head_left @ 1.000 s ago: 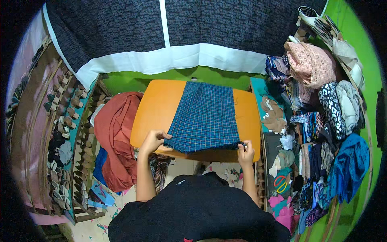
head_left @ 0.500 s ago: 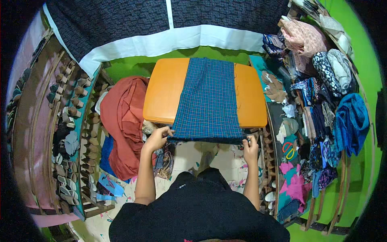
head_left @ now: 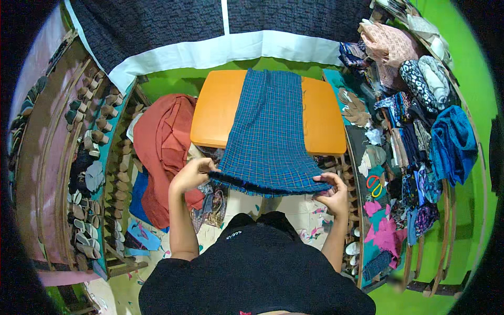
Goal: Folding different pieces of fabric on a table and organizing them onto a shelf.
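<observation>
Clamping checked cloth (head_left: 270, 128) by its near corners in left hand (head_left: 190, 177) and right hand (head_left: 336, 198), with the far part already spread over table (head_left: 218, 107), the near end not yet flat.

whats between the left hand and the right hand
In the head view, the blue checked cloth fills that stretch: its near edge runs from the left hand across to the right hand, hanging past the table.
</observation>
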Motion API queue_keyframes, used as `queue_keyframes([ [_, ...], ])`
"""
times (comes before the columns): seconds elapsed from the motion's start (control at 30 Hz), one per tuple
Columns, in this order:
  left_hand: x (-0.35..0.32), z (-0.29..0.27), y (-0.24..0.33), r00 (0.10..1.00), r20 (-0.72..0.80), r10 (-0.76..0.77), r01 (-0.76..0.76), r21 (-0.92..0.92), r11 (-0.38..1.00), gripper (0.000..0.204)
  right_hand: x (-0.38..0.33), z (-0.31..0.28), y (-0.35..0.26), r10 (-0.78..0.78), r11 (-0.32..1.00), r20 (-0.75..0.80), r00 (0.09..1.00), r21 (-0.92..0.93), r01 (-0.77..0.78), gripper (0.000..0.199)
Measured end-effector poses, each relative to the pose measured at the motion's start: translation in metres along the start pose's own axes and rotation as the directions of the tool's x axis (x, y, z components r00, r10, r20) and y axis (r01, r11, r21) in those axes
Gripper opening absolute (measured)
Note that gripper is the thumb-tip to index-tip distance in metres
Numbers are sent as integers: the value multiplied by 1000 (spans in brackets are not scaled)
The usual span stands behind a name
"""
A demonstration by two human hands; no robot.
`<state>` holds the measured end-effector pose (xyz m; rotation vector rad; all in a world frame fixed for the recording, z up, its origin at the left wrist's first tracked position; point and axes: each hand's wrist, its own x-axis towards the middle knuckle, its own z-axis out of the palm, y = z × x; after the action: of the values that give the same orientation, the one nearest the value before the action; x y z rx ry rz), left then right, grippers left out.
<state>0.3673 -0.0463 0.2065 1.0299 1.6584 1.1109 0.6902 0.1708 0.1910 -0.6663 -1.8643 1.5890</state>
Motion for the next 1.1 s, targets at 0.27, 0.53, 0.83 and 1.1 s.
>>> queue_keyframes([
  [0.27,-14,-5,22,994,-39,102,-103,-27,994,22,-7,-6,-32,-37,995,-29,999,-93,34,36],
  [0.53,6,-18,36,995,-15,102,-103,-51,993,19,15,-28,-26,-70,976,-178,982,-215,30,18],
  [0.83,146,-51,55,933,-177,314,-310,49,949,7,164,-42,0,-162,976,-234,959,-182,121,14],
  [1.1,326,-86,-22,879,-460,130,-189,-85,978,12,335,-44,105,-132,989,-288,948,-103,106,10],
])
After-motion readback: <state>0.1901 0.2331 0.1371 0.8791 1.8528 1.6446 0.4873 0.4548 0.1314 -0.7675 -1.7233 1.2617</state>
